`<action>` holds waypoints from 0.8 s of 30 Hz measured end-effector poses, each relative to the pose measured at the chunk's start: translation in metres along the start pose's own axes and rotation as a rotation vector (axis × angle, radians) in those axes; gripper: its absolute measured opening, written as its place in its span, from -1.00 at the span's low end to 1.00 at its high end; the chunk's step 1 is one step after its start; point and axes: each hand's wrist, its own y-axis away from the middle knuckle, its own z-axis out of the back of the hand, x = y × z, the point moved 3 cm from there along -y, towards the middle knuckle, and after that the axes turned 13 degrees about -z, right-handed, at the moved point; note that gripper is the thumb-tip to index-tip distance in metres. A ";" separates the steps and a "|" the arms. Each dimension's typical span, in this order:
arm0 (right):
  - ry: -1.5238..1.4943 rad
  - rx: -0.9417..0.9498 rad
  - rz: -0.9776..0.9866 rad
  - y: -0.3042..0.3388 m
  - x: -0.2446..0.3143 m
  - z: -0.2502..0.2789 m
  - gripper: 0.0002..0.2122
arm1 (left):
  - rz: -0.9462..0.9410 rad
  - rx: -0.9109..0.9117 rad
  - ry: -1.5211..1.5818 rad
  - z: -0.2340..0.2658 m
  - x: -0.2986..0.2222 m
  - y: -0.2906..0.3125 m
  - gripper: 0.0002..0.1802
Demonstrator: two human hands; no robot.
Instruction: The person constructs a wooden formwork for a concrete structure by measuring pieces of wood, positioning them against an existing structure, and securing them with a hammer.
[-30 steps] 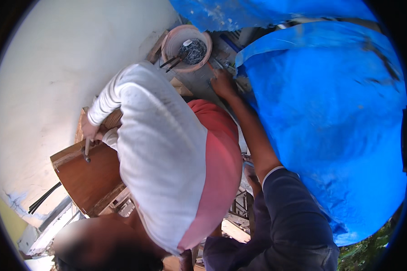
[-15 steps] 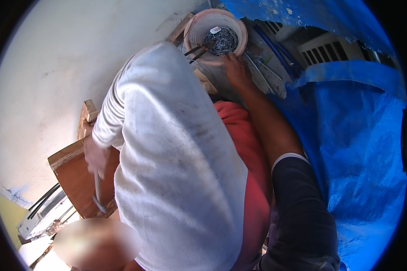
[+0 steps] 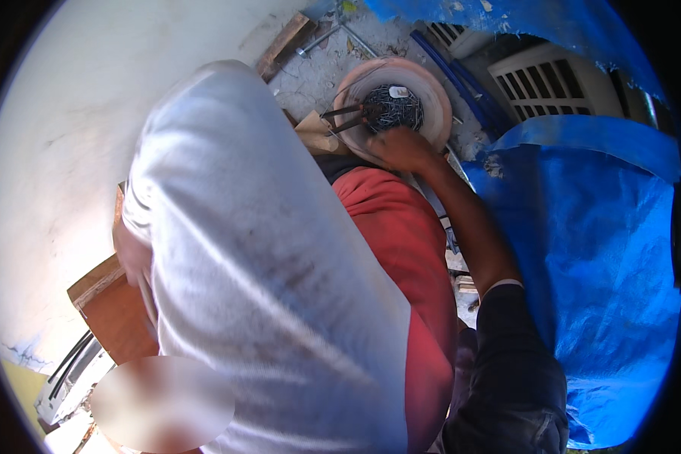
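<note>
While the right hand point(image 3: 405, 149) reached over the near rim of the round, clay-coloured tub point(image 3: 433, 102), its fingertips were too hidden to tell whether they had closed on anything; the left hand was out of view; the grey nails point(image 3: 399, 113) lay just beyond the right hand, heaped in the tub's bottom, their long axes crossing every way with no shared direction; each would probably handle as light, stiff and slippery, sharp at the tip, best pinched by the shank; left of that hand, dark pincers point(image 3: 344, 111) leaned across the rim, handles pointing leftward, outward.
</note>
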 end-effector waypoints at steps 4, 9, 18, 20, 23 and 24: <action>-0.015 -0.150 -0.181 -0.043 -0.033 -0.033 -0.70 | -0.018 0.004 -0.005 -0.002 0.000 -0.005 -0.26; 0.126 -0.246 -0.247 -0.063 -0.042 -0.054 -0.78 | -0.036 0.027 -0.033 -0.002 0.000 -0.011 -0.27; 0.316 -0.390 -0.164 -0.058 -0.034 -0.065 -0.82 | -0.076 0.057 -0.056 -0.002 -0.001 -0.016 -0.29; 0.332 -0.394 -0.161 -0.058 -0.035 -0.071 -0.82 | -0.087 0.059 -0.063 -0.004 0.000 -0.014 -0.29; 0.305 -0.450 -0.116 -0.055 -0.037 -0.074 -0.81 | -0.100 0.064 -0.065 -0.001 0.001 -0.015 -0.29; 0.305 -0.422 -0.112 -0.056 -0.039 -0.076 -0.80 | -0.106 0.063 -0.068 -0.003 0.001 -0.014 -0.30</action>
